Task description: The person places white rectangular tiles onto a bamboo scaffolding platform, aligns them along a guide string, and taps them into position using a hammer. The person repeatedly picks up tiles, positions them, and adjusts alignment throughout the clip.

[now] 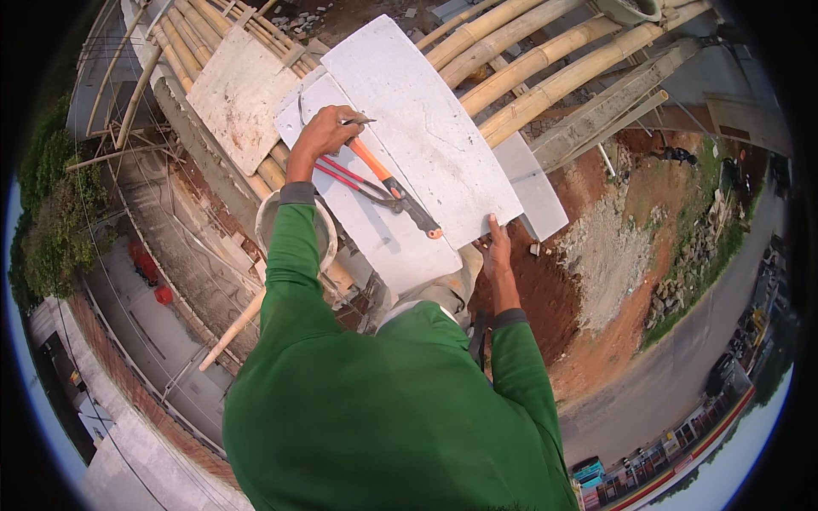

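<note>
A large white lightweight concrete block [426, 128] lies tilted across another white block [396, 260]. My left hand [325, 134] is closed over the lower block's far left part, pinching a slim pointed stick like a pencil [361, 121] whose tip points right toward the large block. With the thumb on top, my right hand [498, 253] grips the large block's near right corner; its other fingers are mostly hidden. Between my hands lie red-handled pincers [375, 194] and an orange and black handled tool [399, 189], its far end hidden by my left hand.
Bamboo poles [511, 72] form a raised platform ahead, with a stained board [240, 98] on its left part. A bucket [326, 234] stands near my left forearm. Another pale slab [532, 183] juts out on the right. Red soil [537, 298] and a road lie far below.
</note>
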Motion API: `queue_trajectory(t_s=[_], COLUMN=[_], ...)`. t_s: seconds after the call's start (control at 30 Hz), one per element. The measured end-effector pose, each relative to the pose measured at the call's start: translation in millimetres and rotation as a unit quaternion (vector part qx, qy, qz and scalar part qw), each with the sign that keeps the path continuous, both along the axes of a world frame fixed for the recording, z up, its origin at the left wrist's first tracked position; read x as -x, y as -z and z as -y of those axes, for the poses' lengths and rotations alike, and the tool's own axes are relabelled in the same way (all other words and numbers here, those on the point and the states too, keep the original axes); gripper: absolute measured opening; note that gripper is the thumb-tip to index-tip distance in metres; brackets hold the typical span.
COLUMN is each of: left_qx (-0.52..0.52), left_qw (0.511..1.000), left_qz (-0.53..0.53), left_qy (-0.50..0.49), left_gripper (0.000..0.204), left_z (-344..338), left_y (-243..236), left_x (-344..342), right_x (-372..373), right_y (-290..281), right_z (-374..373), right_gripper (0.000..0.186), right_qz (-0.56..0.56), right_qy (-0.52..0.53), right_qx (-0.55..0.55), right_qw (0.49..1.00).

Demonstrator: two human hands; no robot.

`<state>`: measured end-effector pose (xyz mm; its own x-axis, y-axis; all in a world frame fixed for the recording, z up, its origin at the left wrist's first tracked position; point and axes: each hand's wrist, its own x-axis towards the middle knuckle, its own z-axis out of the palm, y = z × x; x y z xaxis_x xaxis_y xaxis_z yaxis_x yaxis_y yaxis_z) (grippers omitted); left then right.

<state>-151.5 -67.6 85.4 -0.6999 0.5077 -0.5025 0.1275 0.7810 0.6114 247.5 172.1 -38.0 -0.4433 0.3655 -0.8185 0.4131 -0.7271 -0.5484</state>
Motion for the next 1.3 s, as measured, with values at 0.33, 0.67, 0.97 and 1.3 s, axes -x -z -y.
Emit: queue_trajectory(t_s=[0.33, 0.67, 0.97, 1.3], left_qx=[0.207, 0.136, 0.140, 0.153], left_qw=[0.967, 0.950, 0.966, 0.964], left_qz=[-0.037, -0.269, -0.186, -0.186], left_qy=[0.145, -0.083, -0.110, -0.116], left_gripper=[0.044, 0.097, 0.097, 0.104], left_z=[0, -78, -100, -97], left_y=[15, 98, 116, 155], left_x=[-68, 142, 127, 119], right_x=[8, 9, -32, -55], right_y=[5, 23, 6, 15], right_z=[3, -1, 5, 0], right_gripper=[0.099, 0.072, 0.061, 0.060], right_qz=[-0.025, -0.066, -0.052, -0.015], right_qy=[0.080, 0.089, 0.095, 0.074], right_qx=[0.044, 0.083, 0.027, 0.036], right_qw=[0.996, 0.990, 0.994, 0.996])
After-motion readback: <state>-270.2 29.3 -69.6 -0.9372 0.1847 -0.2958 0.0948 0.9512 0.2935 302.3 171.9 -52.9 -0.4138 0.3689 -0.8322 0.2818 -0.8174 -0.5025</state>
